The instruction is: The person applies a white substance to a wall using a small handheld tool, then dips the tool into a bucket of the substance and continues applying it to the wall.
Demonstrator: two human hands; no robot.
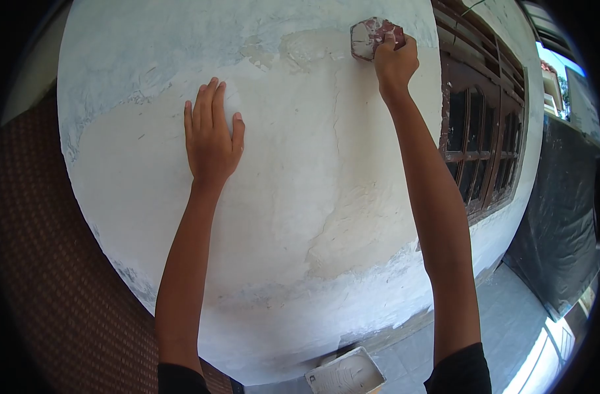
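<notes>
High on the white, patchy wall (274,171), my right hand (397,62) grips a flat hexagonal dark-red block (372,38) smeared with off-white putty. The block is against the wall or very close to it, and its underside is hidden. My left hand (212,134) lies with its palm toward the wall, fingers stretched upward and thumb apart, holding nothing. Between the hands the surface shows cream filled patches, a thin vertical crack and rough edges where a bluish-white coat ends.
A brown wooden window (481,125) with dark panes is set in the wall at right. Below, a white rectangular tub (346,373) of putty-like paste stands on the grey tiled floor (405,358). Dark sheeting (556,217) hangs far right; a brown patterned surface (57,249) lies left.
</notes>
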